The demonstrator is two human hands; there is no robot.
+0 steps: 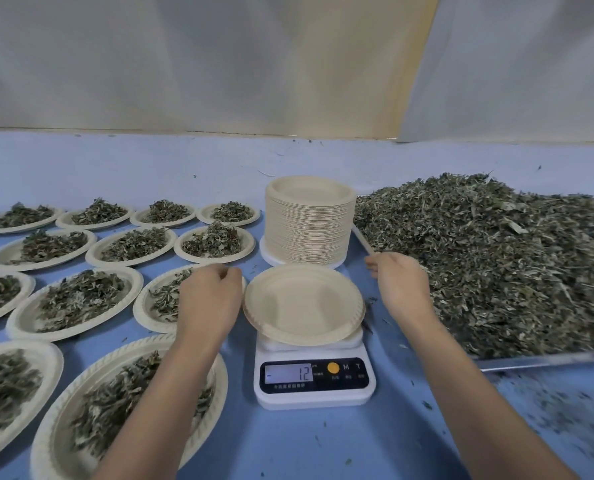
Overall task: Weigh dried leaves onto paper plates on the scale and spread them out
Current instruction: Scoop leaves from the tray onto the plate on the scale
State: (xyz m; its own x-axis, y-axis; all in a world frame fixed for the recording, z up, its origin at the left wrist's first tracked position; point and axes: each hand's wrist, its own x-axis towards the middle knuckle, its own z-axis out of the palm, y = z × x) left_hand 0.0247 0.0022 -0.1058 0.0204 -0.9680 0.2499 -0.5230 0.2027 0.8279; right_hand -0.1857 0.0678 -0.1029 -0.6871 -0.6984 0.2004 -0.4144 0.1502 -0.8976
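Left hand (209, 299) hangs over a filled plate (141, 313) beside the scale (314, 375), fingers curled. Right hand (397, 282) is at the rim of the tray (531, 361) of dried leaves (496, 258). Neither grip can be determined. An empty paper plate (302, 303) sits on the scale.

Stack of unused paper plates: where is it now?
Head view, centre: the stack stands just behind the scale, left of the leaf tray.

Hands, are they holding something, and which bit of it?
Cannot tell. The left hand is curled over a leaf plate; the right hand has fingertips at the rim of the tray, but no grip shows.
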